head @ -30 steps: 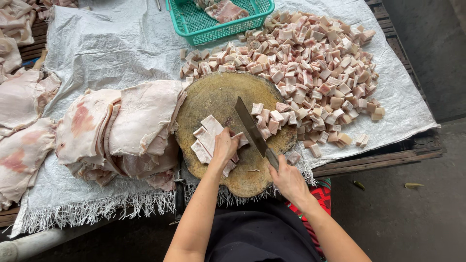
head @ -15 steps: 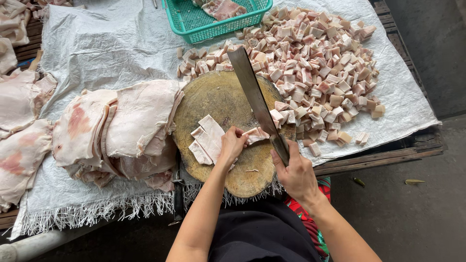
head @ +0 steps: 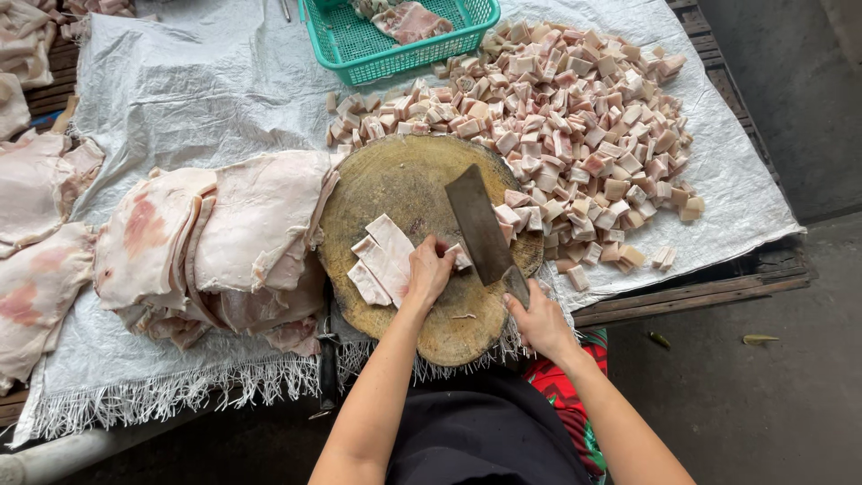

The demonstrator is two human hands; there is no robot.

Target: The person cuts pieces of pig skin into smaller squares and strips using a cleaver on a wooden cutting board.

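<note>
The round wooden chopping block (head: 422, 242) sits at the near edge of the table and serves as the landmark here. On its near-left part lie a few pale strips of pork skin (head: 382, 260), stacked side by side and slanting away from the person. The left hand (head: 429, 269) rests on the right end of these strips, fingers curled and pressed together on top of them, pinning them to the wood. Just right of that hand, the cleaver (head: 480, 229) stands with its edge down on the block beside the fingertips, its broad blade running away toward the far right. The right hand (head: 539, 319) is at the block's near-right rim, fingers wrapped closed around the handle.

The strips look soft, limp and greasy, so they would likely slide under the blade unless held flat from above; a firm downward press close to the cut line seems the safest hold, with fingertips tucked back. The cleaver looks heavy and stiff, best held at its handle.

Beyond the block's right and far side spreads a big heap of cut cubes (head: 575, 135) on a white woven sheet (head: 206, 99). Left of the block lies a pile of uncut slabs (head: 215, 242). Past the block's far edge stands a green plastic basket (head: 395, 40) holding more meat.
</note>
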